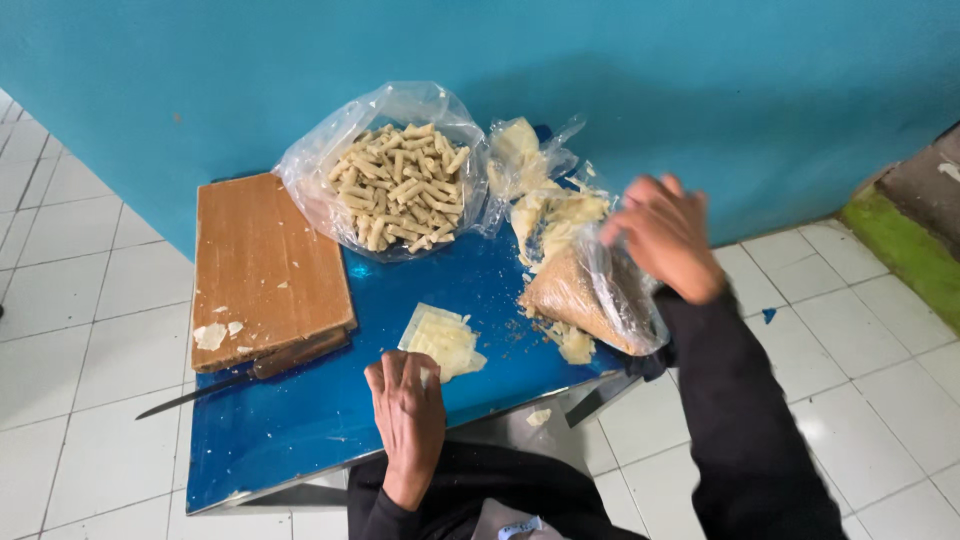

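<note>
My left hand [407, 412] rests palm down on the blue table [300, 420], its fingers curled at the near corner of a stack of pale square wrappers [443, 338]. My right hand [665, 236] hovers, blurred, over a clear plastic bag of brown filling [575, 296] at the table's right side, fingers reaching into or gripping the bag's top. Whether it holds the plastic is unclear. Pale scraps [560, 212] lie in another clear bag behind it.
An open plastic bag full of rolled pale sticks [400, 187] sits at the table's back. A wooden cutting board [265, 268] lies at the left, a knife [240, 378] along its near edge. Blue wall behind, white tiled floor around.
</note>
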A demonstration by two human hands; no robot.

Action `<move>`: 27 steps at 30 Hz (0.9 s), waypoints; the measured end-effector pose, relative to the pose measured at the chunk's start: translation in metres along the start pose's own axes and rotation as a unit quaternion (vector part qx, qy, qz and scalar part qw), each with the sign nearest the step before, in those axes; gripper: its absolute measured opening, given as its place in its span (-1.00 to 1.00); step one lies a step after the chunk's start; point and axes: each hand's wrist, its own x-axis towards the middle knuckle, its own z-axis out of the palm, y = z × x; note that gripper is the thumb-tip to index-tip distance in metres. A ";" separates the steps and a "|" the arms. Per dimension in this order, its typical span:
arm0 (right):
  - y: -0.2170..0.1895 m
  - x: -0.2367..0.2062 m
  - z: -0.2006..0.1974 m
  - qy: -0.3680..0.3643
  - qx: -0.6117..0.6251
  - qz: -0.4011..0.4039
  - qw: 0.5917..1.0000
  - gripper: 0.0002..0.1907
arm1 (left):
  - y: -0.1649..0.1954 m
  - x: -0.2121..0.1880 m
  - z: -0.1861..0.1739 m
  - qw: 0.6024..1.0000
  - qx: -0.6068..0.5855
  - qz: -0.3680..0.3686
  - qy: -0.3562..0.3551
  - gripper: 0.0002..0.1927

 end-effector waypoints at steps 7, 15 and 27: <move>0.004 -0.069 0.049 -0.166 -0.004 0.010 0.986 -0.73 | -0.007 -0.006 -0.009 0.998 0.048 -0.049 0.001 -0.62; 0.043 -0.090 0.075 -0.343 0.002 -0.034 0.939 -0.82 | -0.007 -0.013 -0.008 0.997 0.057 -0.055 0.006 -0.74; 0.010 -0.047 0.006 -0.157 0.097 -0.011 0.983 -0.87 | -0.003 -0.011 0.002 0.999 0.012 -0.022 0.020 -0.83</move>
